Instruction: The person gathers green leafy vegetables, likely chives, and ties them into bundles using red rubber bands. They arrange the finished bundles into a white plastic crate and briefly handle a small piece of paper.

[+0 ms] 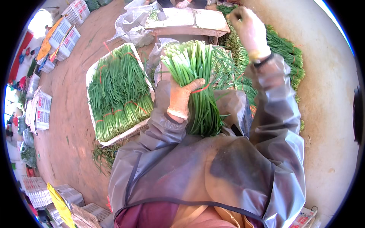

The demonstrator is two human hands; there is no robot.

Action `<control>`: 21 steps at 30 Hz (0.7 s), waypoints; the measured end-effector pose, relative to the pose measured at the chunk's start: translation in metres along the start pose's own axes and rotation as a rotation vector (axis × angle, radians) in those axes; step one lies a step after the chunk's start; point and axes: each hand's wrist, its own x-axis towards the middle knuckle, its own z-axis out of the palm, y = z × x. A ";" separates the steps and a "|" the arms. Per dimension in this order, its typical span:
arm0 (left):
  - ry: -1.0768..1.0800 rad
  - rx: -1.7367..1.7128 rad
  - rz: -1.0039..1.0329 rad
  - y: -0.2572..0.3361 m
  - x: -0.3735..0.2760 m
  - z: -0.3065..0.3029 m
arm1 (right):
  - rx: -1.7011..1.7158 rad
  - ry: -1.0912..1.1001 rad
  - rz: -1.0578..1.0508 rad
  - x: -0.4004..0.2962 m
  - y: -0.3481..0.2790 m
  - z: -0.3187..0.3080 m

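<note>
My left hand (182, 97), in a stained glove, grips a thick bundle of garlic chives (204, 108). The pale cut ends of the bundle point away from me, and its green leaves hang towards my lap. A red tie (200, 88) crosses the stalks just by my thumb. My right hand (251, 30), also gloved, is raised at the upper right, apart from the bundle. Its fingers are curled and blurred, so whether something thin is between them is unclear. Left of me, a white tub (91, 74) holds several tied bundles of chives (119, 77).
A low wooden bench (182, 22) stands ahead, with another person's gloved hand (182, 4) behind it. Clear plastic bags (134, 25) lie beside it. More chives (288, 54) are heaped along the wall (325, 94) at right. White plastic crates (42, 109) line the far left.
</note>
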 end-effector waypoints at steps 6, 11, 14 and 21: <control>-0.043 -0.035 -0.115 0.011 -0.002 -0.004 | 0.026 -0.214 -0.325 -0.053 -0.079 0.015; -0.087 -0.083 -0.117 0.017 -0.006 -0.009 | -0.013 -0.156 -0.177 -0.023 -0.058 0.016; -0.098 -0.073 -0.094 0.015 -0.005 -0.014 | 0.097 -0.078 0.066 -0.013 -0.039 0.000; -0.080 -0.013 -0.092 0.016 -0.013 0.001 | -0.047 -0.128 -0.329 -0.055 -0.090 0.006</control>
